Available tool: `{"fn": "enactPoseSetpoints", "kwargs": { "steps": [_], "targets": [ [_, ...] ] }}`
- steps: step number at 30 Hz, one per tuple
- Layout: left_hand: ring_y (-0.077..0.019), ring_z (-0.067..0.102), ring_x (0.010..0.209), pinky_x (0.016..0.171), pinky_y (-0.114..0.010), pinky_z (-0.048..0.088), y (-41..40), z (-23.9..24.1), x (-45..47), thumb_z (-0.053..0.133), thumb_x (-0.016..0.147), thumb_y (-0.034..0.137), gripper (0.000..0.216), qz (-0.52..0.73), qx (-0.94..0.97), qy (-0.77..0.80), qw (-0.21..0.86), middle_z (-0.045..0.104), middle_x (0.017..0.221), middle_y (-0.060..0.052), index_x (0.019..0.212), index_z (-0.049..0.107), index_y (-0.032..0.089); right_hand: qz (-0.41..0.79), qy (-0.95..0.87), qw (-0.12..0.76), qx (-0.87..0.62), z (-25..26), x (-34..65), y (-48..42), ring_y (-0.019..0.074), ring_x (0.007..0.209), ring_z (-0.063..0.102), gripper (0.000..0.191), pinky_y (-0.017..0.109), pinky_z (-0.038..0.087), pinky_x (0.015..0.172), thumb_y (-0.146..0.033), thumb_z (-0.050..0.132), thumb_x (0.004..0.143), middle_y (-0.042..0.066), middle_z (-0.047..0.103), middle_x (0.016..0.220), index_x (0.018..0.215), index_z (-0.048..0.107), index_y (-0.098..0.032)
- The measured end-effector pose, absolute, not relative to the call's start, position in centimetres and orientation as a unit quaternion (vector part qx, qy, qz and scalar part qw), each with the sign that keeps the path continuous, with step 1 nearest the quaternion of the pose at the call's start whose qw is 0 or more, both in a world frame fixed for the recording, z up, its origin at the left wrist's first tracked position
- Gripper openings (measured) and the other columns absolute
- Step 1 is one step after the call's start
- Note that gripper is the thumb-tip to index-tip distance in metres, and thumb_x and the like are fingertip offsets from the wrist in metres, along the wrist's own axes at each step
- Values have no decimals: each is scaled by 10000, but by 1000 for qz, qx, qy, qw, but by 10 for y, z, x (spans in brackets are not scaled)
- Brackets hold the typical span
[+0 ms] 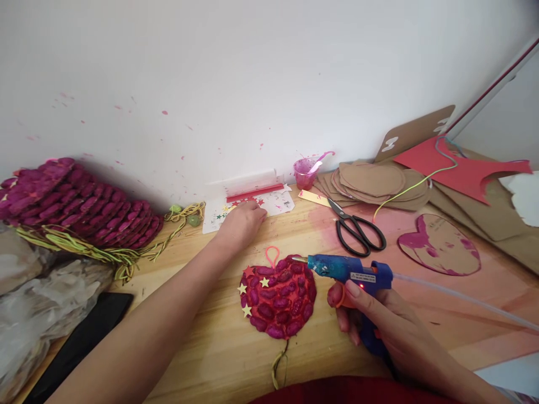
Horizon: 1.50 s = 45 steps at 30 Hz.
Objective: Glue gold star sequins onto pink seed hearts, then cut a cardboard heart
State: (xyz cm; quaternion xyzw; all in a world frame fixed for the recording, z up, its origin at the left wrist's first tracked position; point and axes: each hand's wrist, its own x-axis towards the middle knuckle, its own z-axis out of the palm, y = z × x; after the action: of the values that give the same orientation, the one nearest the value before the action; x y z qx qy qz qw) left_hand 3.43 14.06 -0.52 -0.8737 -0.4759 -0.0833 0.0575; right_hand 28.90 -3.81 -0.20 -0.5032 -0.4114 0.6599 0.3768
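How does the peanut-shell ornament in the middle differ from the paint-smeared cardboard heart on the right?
The peanut-shell ornament is bumpy; the cardboard heart is flat.

The peanut-shell ornament carries stars and a loop; the cardboard heart shows neither.

Both lie on the table and show purple.

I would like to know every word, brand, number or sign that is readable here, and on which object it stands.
No wording can be read.
Glue gun: its pale label has lines of print and what looks like a small triangle sign; the print is too small to read.
Cardboard heart: dark marks near its upper edge, possibly print, too blurred to read.
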Motion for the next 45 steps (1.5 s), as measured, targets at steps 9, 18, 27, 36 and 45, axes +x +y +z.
{"fn": "enactPoseSetpoints", "kwargs": {
  "steps": [9, 18, 27, 36, 45],
  "targets": [
    [-253, 613, 893, 747, -345, 478, 134, -2, 39, 474, 954, 146, 220, -11, -884, -450, 130, 657, 933, -112, 926, 691, 153, 668, -411, 374, -495, -5, 291, -39, 110, 546, 551, 371, 252, 369, 536, -548, 534, 946, -5, 659, 685, 896, 641, -197],
    [-287, 630, 888, 720, -377, 489, 132, 0, 48, 439, 971, 168, 244, 5, -882, -446, 152, 644, 903, -137, 910, 668, 114, 666, -415, 372, -496, -4, 291, -39, 104, 534, 548, 390, 246, 381, 531, -570, 538, 933, -10, 653, 676, 880, 637, -196],
    [-291, 656, 898, 749, -385, 491, 130, 1, 53, 436, 925, 80, 247, -27, -876, -470, 100, 669, 918, -172, 927, 683, 90, 666, -411, 371, -500, -3, 290, -39, 111, 534, 550, 408, 251, 376, 527, -586, 546, 921, -5, 653, 672, 873, 633, -190],
    [-183, 713, 803, 727, -282, 534, 121, 11, 36, 461, 957, 292, 276, -182, -803, -562, -78, 761, 890, -70, 962, 703, 161, 651, -416, 369, -517, -1, 289, -38, 118, 540, 552, 421, 254, 386, 528, -597, 554, 909, 4, 658, 663, 864, 639, -187],
    [-124, 687, 668, 640, -217, 545, 47, 32, 15, 800, 722, 396, 286, -399, -513, -537, -538, 749, 742, -37, 840, 728, 145, 621, -441, 377, -527, -4, 288, -39, 108, 522, 546, 402, 241, 383, 511, -573, 564, 916, -1, 647, 648, 857, 650, -185]
  ]
}}
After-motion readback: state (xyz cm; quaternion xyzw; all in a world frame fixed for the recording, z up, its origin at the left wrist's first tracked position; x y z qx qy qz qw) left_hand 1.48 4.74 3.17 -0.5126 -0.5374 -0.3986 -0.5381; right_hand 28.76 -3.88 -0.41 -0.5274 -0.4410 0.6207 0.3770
